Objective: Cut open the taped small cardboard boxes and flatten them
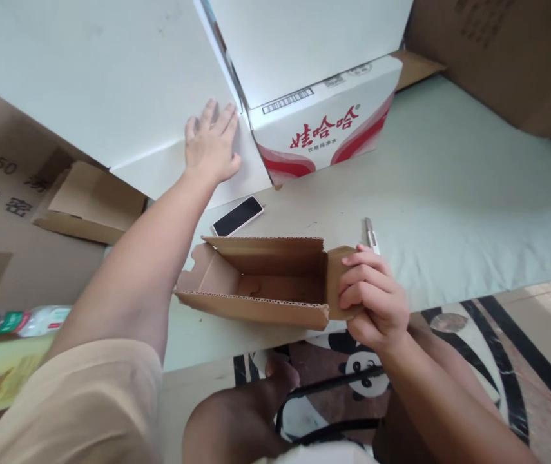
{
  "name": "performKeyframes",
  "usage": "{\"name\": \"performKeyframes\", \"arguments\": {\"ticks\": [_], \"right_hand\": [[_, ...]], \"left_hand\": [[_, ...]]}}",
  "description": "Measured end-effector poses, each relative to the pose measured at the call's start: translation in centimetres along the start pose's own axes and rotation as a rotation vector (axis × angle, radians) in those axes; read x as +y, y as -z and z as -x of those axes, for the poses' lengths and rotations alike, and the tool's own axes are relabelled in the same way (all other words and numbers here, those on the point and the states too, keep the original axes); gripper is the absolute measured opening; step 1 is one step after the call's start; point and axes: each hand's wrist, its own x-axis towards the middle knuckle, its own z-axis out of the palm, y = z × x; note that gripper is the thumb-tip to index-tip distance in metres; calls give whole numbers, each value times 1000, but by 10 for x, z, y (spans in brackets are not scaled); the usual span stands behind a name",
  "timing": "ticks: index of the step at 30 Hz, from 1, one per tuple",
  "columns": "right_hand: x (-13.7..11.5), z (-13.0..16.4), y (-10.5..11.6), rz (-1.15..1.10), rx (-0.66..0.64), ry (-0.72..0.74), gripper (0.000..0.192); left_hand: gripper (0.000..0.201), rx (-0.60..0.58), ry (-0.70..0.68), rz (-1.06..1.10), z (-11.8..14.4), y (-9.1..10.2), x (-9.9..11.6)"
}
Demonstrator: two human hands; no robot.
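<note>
Bare knee [222, 419] nearest; past it, by the front edge of the worktop [454, 219], a box [275, 287] runs lengthwise leftward from the right hand [376, 293], pinching 1 end flap [336, 283]; left hand [211, 147], farther, spread on white panel [125, 84].

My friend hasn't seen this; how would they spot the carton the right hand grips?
Find the pale green surface. Near its front edge, just nearer the wearer than the dark-screened device, sits a small brown carton, its end flap in the right hand. Unlike the white box with red lettering behind, it gapes open at the top.
</note>
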Motion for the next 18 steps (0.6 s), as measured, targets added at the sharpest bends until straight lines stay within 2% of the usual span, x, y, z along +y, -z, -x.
{"name": "performKeyframes", "arguments": {"ticks": [2, 5, 7, 9, 11, 13, 16, 18], "right_hand": [[5, -2, 7, 2, 4, -5, 21], [10, -4, 15, 6, 32, -7, 22], [11, -5, 18, 24, 65, 1, 23], [11, -6, 21, 46, 96, 16, 24], [10, -5, 24, 61, 119, 30, 24], [10, -3, 29, 61, 132, 42, 24], [11, 2, 39, 18, 131, 46, 23], [13, 6, 46, -16, 97, 22, 21]], "left_hand": [[91, -84, -40, -129, -9, 0, -3], [99, -156, -8, -186, -19, 5, -11], [99, -134, 6, -124, -17, 12, -19], [97, -58, 35, -3, -3, 19, -26], [87, 3, 94, 150, 26, 25, -29], [73, 11, 168, 349, 71, 27, -21], [70, -56, 287, 622, 153, 20, 9], [66, 21, 245, 671, 205, 9, 34]]}}
